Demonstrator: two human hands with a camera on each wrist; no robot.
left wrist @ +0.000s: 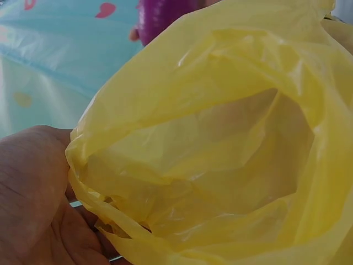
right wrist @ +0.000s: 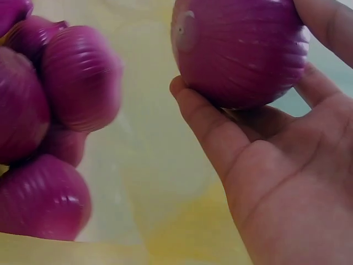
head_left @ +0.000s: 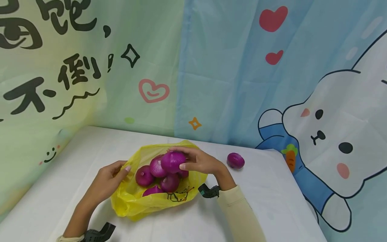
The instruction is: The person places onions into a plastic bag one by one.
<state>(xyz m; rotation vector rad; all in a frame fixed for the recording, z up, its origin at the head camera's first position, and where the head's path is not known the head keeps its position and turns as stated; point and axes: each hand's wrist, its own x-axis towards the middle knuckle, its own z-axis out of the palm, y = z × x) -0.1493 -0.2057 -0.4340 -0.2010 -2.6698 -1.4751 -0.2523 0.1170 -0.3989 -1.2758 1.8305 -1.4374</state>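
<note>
A yellow plastic bag (head_left: 130, 203) lies with its mouth spread wide and several red onions (head_left: 144, 176) inside. My left hand (head_left: 106, 181) pinches the bag's left rim between thumb and fingers; the left wrist view shows the thin film (left wrist: 220, 72) gathered beside the palm. Over the pile, my right hand (head_left: 203, 162) grips one red onion (head_left: 173, 162), thumb on one side and fingers on the other. From the right wrist, that held onion (right wrist: 242, 52) appears apart from the clustered onions (right wrist: 83, 77) at left.
One more red onion (head_left: 235, 160) sits alone on the white tabletop (head_left: 254, 201), right of the bag near the back edge. A printed cloth backdrop (head_left: 217, 67) rises behind the table and along its sides.
</note>
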